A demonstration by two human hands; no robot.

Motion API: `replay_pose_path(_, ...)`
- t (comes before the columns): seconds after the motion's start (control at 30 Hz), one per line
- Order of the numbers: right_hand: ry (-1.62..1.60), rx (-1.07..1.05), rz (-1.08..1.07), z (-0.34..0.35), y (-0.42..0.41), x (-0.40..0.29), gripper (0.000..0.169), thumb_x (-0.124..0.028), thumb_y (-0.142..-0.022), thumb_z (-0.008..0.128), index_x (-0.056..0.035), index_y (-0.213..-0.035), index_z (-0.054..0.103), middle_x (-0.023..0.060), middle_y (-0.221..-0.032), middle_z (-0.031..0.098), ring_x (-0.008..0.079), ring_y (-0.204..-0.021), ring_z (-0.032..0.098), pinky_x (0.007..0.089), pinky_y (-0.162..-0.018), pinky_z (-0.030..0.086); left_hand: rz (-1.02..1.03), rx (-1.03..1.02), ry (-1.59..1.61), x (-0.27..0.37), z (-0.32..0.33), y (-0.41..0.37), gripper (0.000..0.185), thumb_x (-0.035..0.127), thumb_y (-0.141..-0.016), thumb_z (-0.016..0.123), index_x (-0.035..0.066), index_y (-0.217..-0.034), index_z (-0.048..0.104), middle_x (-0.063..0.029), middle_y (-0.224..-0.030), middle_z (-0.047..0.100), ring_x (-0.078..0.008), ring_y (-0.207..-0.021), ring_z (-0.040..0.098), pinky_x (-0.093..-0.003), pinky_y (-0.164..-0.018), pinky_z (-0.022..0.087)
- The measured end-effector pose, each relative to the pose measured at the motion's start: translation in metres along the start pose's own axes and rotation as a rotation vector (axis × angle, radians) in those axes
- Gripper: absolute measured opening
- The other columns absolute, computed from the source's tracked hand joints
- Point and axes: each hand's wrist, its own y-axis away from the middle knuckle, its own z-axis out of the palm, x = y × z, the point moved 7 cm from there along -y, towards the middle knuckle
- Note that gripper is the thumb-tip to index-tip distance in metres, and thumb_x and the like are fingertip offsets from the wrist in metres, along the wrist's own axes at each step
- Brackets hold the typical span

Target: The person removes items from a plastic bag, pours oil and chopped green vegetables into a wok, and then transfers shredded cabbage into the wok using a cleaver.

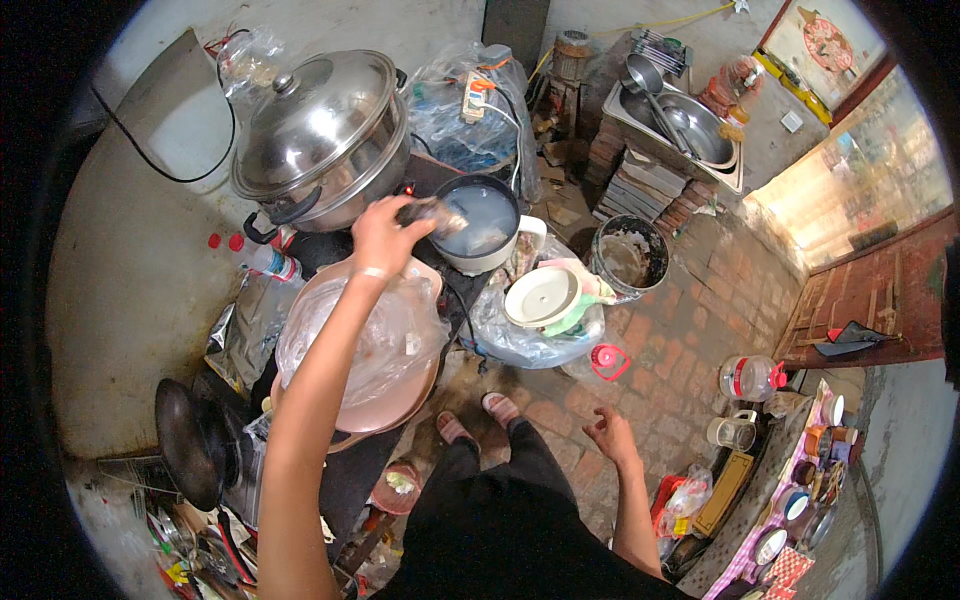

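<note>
My left hand (384, 231) reaches over a white electric cooking pot (480, 264) with a dark rim. Pinched in its fingers is a brown and tan object (442, 216), too blurred to name. Cloudy, pale liquid (491, 204) fills much of the pot, and lighter pieces show in it. Beneath my left forearm sits a wide pink basin (375, 416) with clear plastic film (405, 322) over it. My right hand (613, 436) hangs above the brick floor by my side, loosely curled and holding nothing.
A large lidded steel steamer (322, 127) stands behind my left hand. Right of the pot, a cream lid (543, 296) rests on plastic bags. A power strip (474, 97), a dirty bucket (630, 255) and a steel sink (720, 139) lie beyond. A wok (191, 442) leans at left.
</note>
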Motion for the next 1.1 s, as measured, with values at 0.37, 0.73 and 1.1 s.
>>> replay_pose_path(0.37, -0.079, 0.048, 0.184, -0.007, 0.019, 0.074, 0.044, -0.021, -0.068, 0.069, 0.0013, -0.104, 0.054, 0.018, -0.079, 0.063, 0.0276, -0.075, 0.062, 0.0353, -0.066, 0.048, 0.014, -0.258, -0.576, 0.01, 0.128, -0.085, 0.012, 0.015, -0.068, 0.059, 0.01, -0.076, 0.066, -0.013, -0.076, 0.063, -0.0291, -0.079, 0.06, -0.0401, -0.074, 0.035)
replay_pose_path(0.73, -0.085, 0.041, 0.154, -0.023, 0.009, 0.077, 0.045, -0.021, -0.068, 0.069, 0.002, -0.104, 0.055, 0.0184, -0.077, 0.063, 0.027, -0.074, 0.062, 0.0347, -0.066, 0.048, 0.17, -0.414, -0.647, 0.022, 0.152, -0.064, 0.014, 0.026, -0.073, 0.061, 0.015, -0.076, 0.068, -0.0032, -0.079, 0.063, -0.0219, -0.087, 0.053, -0.0404, -0.075, 0.031)
replay_pose_path(1.1, -0.038, 0.0, -0.005, -0.023, -0.024, 0.05, 0.041, -0.02, -0.068, 0.069, 0.0014, -0.101, 0.057, 0.0182, -0.077, 0.063, 0.025, -0.072, 0.062, 0.0332, -0.065, 0.048, -0.2, 0.198, 0.138, 0.008, -0.123, 0.09, 0.017, 0.01, -0.081, 0.057, -0.001, -0.093, 0.061, -0.0079, -0.085, 0.063, -0.0126, -0.078, 0.058, -0.024, -0.073, 0.044)
